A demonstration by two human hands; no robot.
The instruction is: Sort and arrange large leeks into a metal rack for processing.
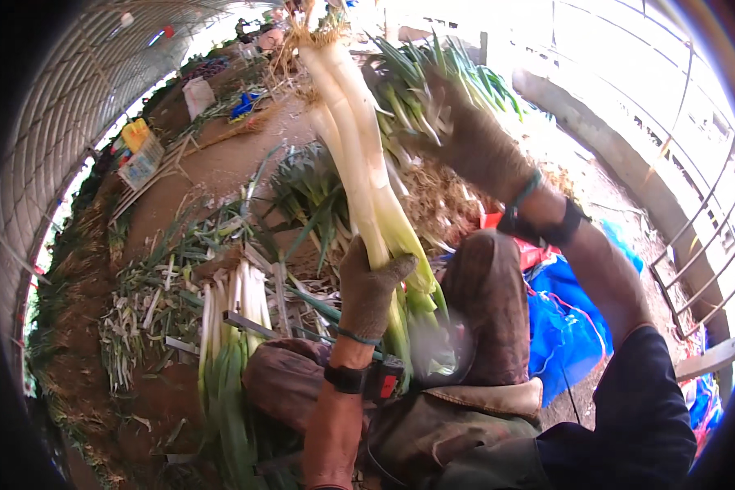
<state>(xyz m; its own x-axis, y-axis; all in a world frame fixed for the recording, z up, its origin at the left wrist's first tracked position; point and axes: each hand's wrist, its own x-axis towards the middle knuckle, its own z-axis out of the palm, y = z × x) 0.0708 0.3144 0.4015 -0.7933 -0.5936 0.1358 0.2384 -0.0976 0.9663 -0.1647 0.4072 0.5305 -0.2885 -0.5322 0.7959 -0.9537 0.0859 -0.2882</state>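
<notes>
My left hand, in a brown work glove, is wrapped round a few thick leeks. They stand nearly upright over my lap, roots at the top, white stems above my grip and green leaves hanging below it. My right hand, gloved as well, is raised to the right of the stems, apart from them. It overlaps a pile of untrimmed leeks behind it. Motion smears its fingers, so whether it holds anything is unclear. A blurred translucent patch covers the lower leaves.
Cleaned leeks lie together at my left knee, beside metal bars. Leaf scraps litter the ground at left. Another leafy bunch lies ahead. Blue plastic sheeting is at my right, near a low wall and metal railing.
</notes>
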